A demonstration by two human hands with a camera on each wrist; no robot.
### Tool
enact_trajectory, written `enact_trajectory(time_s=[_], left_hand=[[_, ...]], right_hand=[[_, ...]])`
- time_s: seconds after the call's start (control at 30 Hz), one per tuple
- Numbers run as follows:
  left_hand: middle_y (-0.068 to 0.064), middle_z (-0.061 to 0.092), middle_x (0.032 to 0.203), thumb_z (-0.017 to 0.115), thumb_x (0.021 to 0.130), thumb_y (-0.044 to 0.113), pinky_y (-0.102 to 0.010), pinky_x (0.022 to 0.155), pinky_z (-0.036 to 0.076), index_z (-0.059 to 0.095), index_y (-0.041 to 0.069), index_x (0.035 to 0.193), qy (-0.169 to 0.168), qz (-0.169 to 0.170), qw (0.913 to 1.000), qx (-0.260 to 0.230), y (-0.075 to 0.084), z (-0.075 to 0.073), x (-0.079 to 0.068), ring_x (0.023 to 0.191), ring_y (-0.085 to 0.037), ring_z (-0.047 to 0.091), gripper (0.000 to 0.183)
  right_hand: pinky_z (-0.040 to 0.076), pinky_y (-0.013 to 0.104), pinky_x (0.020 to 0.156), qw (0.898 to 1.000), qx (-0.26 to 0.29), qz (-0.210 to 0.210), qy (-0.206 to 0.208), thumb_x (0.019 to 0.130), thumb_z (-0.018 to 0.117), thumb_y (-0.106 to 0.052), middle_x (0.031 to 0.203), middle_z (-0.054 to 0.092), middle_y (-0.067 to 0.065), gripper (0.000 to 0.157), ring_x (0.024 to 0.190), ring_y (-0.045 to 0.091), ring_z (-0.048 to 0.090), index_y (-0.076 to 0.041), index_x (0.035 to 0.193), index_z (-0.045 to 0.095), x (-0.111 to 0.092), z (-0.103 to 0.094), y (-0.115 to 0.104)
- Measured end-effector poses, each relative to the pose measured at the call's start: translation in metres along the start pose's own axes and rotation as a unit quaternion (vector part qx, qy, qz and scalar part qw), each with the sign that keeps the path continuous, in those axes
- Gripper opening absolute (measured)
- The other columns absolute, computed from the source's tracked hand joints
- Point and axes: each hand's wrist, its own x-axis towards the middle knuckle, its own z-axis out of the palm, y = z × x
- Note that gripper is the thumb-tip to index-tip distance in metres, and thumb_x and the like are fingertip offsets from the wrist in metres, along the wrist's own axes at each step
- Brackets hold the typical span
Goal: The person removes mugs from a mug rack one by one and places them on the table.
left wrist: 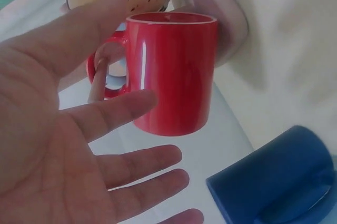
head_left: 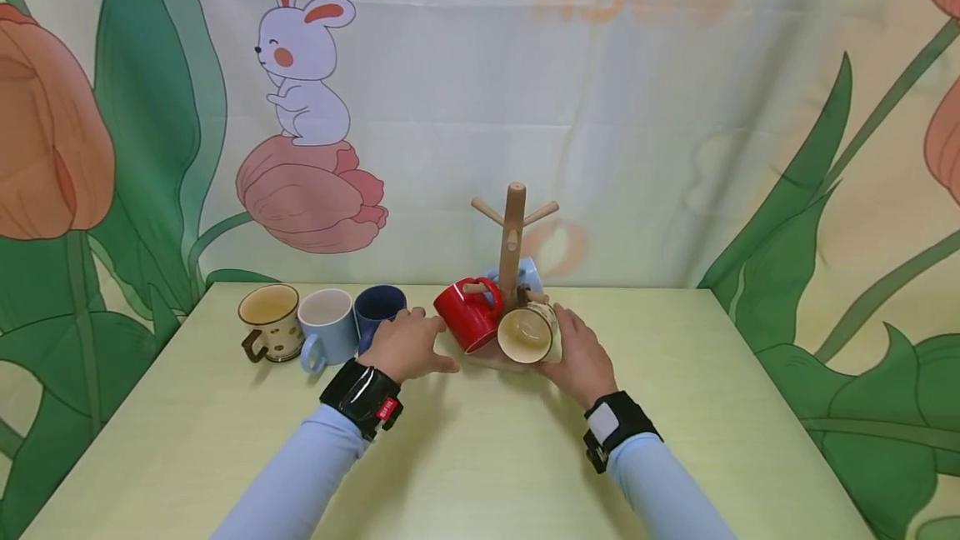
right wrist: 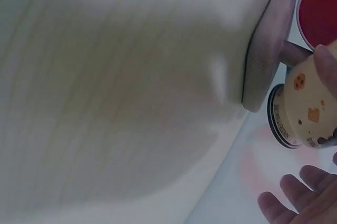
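Hanging on the wooden rack (head_left: 512, 240): red mug (head_left: 459, 317), handle looped over a lower peg; body tilted, mouth tipped down and towards the person, red lining visible inside.
Cream mug (head_left: 525, 337): at the rack's front right, spotted outside, mouth facing the person, pale inner wall in sight; brown handle up by a peg, the seating too small to tell.
Rear mug (head_left: 531, 275): light blue, behind the post, partly hidden; inside not visible.
Left hand (head_left: 405, 346): fingers spread and extended just beside the red mug; contact cannot be told.
Right hand (head_left: 581, 357): at the cream mug's right side, thumb lying along it, other fingers loosely spread and apart from its wall.
Row on the bench (head_left: 465, 482), left side: spotted mug (head_left: 279, 342), tan inside; pale blue mug (head_left: 334, 335), whitish inside; dark blue mug (head_left: 378, 303), dark inside, partly behind the left hand. All three stand upright.
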Motion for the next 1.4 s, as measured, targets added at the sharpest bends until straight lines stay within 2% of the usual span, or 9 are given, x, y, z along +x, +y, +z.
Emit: enact_trajectory(time_s=[0.23,0.37,0.53,0.73,1.17,1.4], left_hand=[[-0.013,0.060,0.109,0.083,0.075,0.049,-0.052,0.079,0.053,0.065,0.011,0.127,-0.042,-0.020,0.9983,-0.034,-0.001,0.011,-0.007,0.103,-0.033,0.055,0.067],[-0.012,0.061,0.109,0.082,0.074,0.052,-0.051,0.079,0.053,0.065,0.012,0.127,-0.052,-0.023,0.9975,-0.041,-0.002,0.018,-0.009,0.101,-0.032,0.058,0.068],[-0.011,0.062,0.108,0.082,0.074,0.052,-0.051,0.077,0.053,0.066,0.011,0.125,-0.052,-0.021,0.9976,-0.041,-0.003,0.025,-0.012,0.098,-0.031,0.060,0.068],[-0.010,0.062,0.106,0.081,0.074,0.053,-0.050,0.077,0.053,0.067,0.011,0.124,-0.046,-0.020,0.9980,-0.039,-0.003,0.025,-0.014,0.096,-0.030,0.060,0.067],[-0.009,0.061,0.103,0.079,0.076,0.054,-0.049,0.077,0.053,0.067,0.011,0.123,-0.059,-0.027,0.9972,-0.038,-0.005,0.030,-0.016,0.095,-0.028,0.059,0.064],[-0.009,0.062,0.102,0.078,0.078,0.054,-0.050,0.078,0.052,0.067,0.010,0.122,-0.059,-0.024,0.9973,-0.035,-0.006,0.032,-0.017,0.094,-0.029,0.059,0.063]], right_hand=[[0.043,0.057,0.100,0.998,0.009,-0.028,0.047,0.067,0.094,-0.027,0.148,0.043,0.024,0.105,0.131,0.043,0.046,-0.005,0.151,0.036,0.002,0.012,-0.003],[0.042,0.054,0.102,0.997,0.024,-0.043,0.060,0.065,0.095,-0.028,0.146,0.046,0.019,0.105,0.131,0.038,0.047,-0.008,0.150,0.035,0.005,0.020,-0.001],[0.041,0.054,0.103,0.996,0.029,-0.046,0.072,0.063,0.096,-0.029,0.147,0.045,0.019,0.103,0.132,0.038,0.046,-0.006,0.146,0.039,0.005,0.024,0.000],[0.040,0.052,0.106,0.994,0.027,-0.063,0.084,0.063,0.096,-0.025,0.151,0.041,0.020,0.099,0.135,0.037,0.044,-0.004,0.144,0.043,0.004,0.025,0.000],[0.041,0.048,0.106,0.990,0.030,-0.108,0.082,0.066,0.094,-0.023,0.141,0.052,0.017,0.093,0.130,0.032,0.050,-0.005,0.141,0.043,0.004,0.021,-0.004],[0.040,0.050,0.106,0.990,0.047,-0.101,0.087,0.071,0.092,-0.022,0.142,0.051,0.018,0.091,0.131,0.033,0.048,-0.003,0.143,0.041,-0.001,0.020,-0.010]])
